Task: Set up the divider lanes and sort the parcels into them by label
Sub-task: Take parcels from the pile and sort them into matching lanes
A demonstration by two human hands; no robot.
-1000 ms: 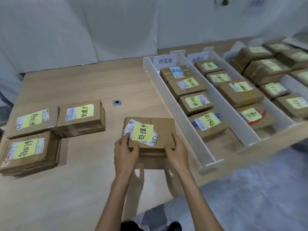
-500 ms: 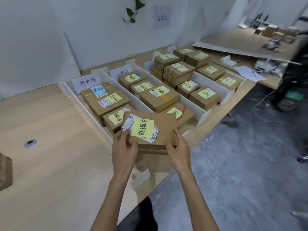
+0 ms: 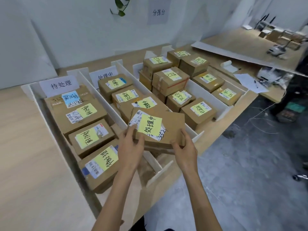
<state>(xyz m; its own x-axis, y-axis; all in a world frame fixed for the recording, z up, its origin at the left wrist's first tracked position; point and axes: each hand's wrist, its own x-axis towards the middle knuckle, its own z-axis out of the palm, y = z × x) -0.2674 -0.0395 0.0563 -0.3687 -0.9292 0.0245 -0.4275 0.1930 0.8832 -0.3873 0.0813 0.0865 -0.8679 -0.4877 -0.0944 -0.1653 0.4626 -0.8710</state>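
Parcel of brown cardboard with yellow note [image 3: 168, 129], over middle white lane [image 3: 103, 99].
Left grip [image 3: 131, 147] and right grip [image 3: 185, 147] pinch its near corners; three parcels [image 3: 126, 95] lie in it, four in left lane [image 3: 40, 104].

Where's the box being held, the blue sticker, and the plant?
held box [image 3: 173, 127], head view, bare cardboard top.
blue sticker [image 3: 70, 97], head view, its middle.
plant [image 3: 121, 13], head view, lower leaf.
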